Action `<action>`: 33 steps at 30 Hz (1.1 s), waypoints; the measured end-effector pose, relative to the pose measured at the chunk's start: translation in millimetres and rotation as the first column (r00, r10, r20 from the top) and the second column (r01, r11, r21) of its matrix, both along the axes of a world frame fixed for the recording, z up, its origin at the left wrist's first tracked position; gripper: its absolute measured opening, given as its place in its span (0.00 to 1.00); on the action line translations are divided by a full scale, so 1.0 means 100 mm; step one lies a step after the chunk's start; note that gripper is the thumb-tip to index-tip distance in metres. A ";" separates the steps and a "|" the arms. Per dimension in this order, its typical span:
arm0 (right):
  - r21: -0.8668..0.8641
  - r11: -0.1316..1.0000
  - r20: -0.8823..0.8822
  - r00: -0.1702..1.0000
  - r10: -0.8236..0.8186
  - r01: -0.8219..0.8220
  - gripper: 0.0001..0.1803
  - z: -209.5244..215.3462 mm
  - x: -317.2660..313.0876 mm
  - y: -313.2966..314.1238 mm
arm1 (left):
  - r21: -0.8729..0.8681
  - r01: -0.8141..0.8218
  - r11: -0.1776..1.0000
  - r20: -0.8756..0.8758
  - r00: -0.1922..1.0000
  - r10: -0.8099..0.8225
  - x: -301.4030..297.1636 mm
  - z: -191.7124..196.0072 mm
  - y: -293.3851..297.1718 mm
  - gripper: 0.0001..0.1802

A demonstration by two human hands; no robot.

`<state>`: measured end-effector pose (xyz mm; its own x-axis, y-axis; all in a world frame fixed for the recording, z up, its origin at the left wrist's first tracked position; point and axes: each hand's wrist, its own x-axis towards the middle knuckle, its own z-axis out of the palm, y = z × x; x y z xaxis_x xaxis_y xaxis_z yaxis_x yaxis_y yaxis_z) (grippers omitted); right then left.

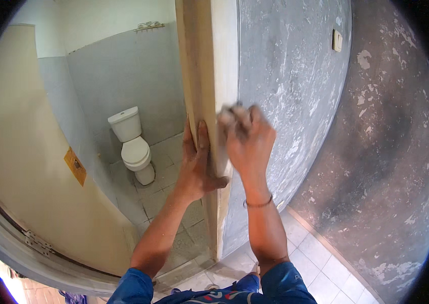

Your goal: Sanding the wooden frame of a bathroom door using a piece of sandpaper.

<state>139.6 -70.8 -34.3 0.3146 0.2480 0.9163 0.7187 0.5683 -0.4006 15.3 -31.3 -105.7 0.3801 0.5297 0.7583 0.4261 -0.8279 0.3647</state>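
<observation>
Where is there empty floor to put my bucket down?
Bare tiles lie between the toilet and the door frame, and on the floor beside the grey wall. It is crowded at the frame, where the left hand and right hand press.

One label only: small orange-yellow rectangular sticker (pixel 75 166) with a dark mark, stuck low on the cream open door (pixel 22 152), left side.

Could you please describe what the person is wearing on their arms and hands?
Both forearms are bare, with blue sleeves pushed up to about the elbows. The right wrist carries a thin bracelet. The left hand and right hand wear no gloves; the right hand's fingers look dusted with pale powder.
</observation>
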 end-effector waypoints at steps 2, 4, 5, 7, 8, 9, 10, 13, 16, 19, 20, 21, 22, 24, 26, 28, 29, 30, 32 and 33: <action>-0.105 0.994 -0.014 0.999 0.034 -0.035 0.12 0.16 0.06 -0.03 | -0.003 0.007 1.000 0.005 1.000 -0.007 -0.01 0.02 -0.03 0.78; -0.207 0.976 -0.032 0.997 0.067 -0.072 0.12 0.14 0.07 -0.06 | -0.004 0.014 1.000 0.011 1.000 -0.014 -0.03 0.03 -0.02 0.78; -0.189 0.971 -0.058 0.988 0.141 -0.149 0.11 0.04 0.05 -0.07 | 0.002 0.011 1.000 0.008 1.000 -0.011 -0.05 0.02 0.00 0.78; -0.187 0.946 -0.106 0.963 0.247 -0.263 0.10 -0.09 0.08 -0.03 | 0.008 0.013 1.000 0.003 1.000 -0.013 -0.05 0.03 0.03 0.79; -0.187 0.947 -0.108 0.964 0.244 -0.260 0.10 -0.13 0.12 -0.04 | 0.013 -0.014 1.000 -0.011 1.000 0.014 -0.04 0.03 0.03 0.79; -0.147 0.948 -0.139 0.955 0.264 -0.283 0.10 -0.16 0.15 -0.06 | 0.019 -0.042 0.999 -0.025 0.999 0.042 -0.04 0.04 0.02 0.79; -0.104 0.945 -0.167 0.942 0.291 -0.310 0.10 -0.17 0.17 -0.07 | 0.021 -0.044 0.999 -0.027 0.999 0.045 -0.04 0.04 0.01 0.79; 0.120 0.970 -0.147 0.963 0.227 -0.210 0.06 -0.15 0.16 -0.10 | -0.019 -0.036 0.999 -0.045 0.998 0.035 -0.05 0.07 0.00 0.80; 0.068 0.985 0.077 0.985 0.153 -0.158 0.05 -0.05 0.15 -0.11 | 0.046 0.013 0.999 -0.011 1.000 -0.013 -0.05 0.06 0.04 0.76; 0.160 0.982 0.163 0.983 0.079 -0.105 0.09 -0.01 0.11 -0.04 | 0.105 0.036 0.994 0.093 0.995 -0.046 0.03 0.05 0.08 0.72; 0.163 0.981 0.167 0.983 0.080 -0.108 0.09 -0.01 0.13 -0.03 | 0.108 0.032 0.994 0.119 0.992 -0.045 0.04 0.05 0.08 0.69; 0.155 0.983 0.254 0.966 0.054 -0.096 0.09 -0.01 0.17 -0.03 | 0.110 0.028 0.994 0.147 0.988 -0.044 0.05 0.06 0.09 0.67; 0.142 0.986 0.338 0.941 0.030 -0.083 0.10 -0.04 0.20 -0.05 | 0.108 0.026 0.994 0.150 0.988 -0.042 0.06 0.05 0.10 0.67; 0.140 0.985 0.396 0.917 0.039 -0.102 0.11 -0.20 0.27 -0.04 | 0.144 -0.013 0.989 0.119 0.993 -0.005 0.06 0.04 0.11 0.65; 0.131 0.983 0.452 0.890 0.054 -0.126 0.13 -0.27 0.29 0.00 | 0.139 -0.038 0.990 0.128 0.992 0.020 0.08 0.06 0.08 0.64; 0.165 0.978 0.469 0.883 0.035 -0.127 0.14 -0.27 0.30 0.04 | 0.132 -0.057 0.990 0.136 0.990 0.039 0.09 0.07 0.08 0.63; 0.159 0.979 0.470 0.882 0.036 -0.125 0.14 -0.22 0.30 0.05 | 0.164 -0.062 0.984 0.139 0.990 0.039 0.09 0.07 0.09 0.64; 0.199 0.974 0.475 0.880 0.005 -0.113 0.13 -0.13 0.29 0.08 | 0.196 -0.067 0.978 0.142 0.989 0.040 0.10 0.07 0.09 0.64; 0.234 0.967 0.477 0.878 -0.027 -0.097 0.13 -0.01 0.25 0.08 | 0.175 -0.068 0.982 0.127 0.991 0.046 0.10 0.11 0.07 0.64; 0.211 0.974 0.468 0.883 -0.032 -0.077 0.14 0.03 0.24 0.07 | 0.160 -0.071 0.985 0.113 0.992 0.053 0.10 0.11 0.06 0.64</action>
